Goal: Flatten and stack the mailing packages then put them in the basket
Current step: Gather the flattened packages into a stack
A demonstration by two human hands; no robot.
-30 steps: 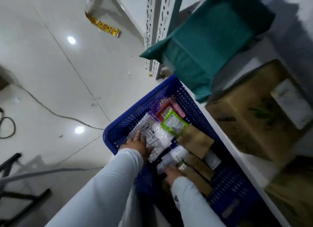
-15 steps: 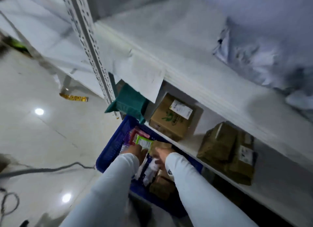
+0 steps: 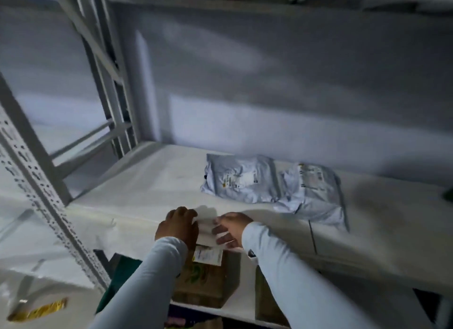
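Note:
Two grey mailing packages lie flat on the white shelf (image 3: 152,188), a left one (image 3: 241,180) and a right one (image 3: 317,196) that overlaps its edge. Both sit behind my hands, out of their reach. My left hand (image 3: 177,227) is curled at the shelf's front edge. My right hand (image 3: 229,229) is beside it with fingers spread. Between them both hands hold a white flat piece (image 3: 206,230); blur hides whether it is a package or paper. The basket shows only as a dark blue sliver (image 3: 182,315) at the bottom.
Brown cardboard boxes (image 3: 208,279) with a label stand on the lower shelf under my hands, with a green bag (image 3: 122,277) to their left. A perforated grey upright (image 3: 46,203) rises at the left. The upper shelf's underside spans the top.
The view has swung up from the basket to the upper shelf. Both hands have come out of the basket to the shelf's front edge and now hold a white piece.

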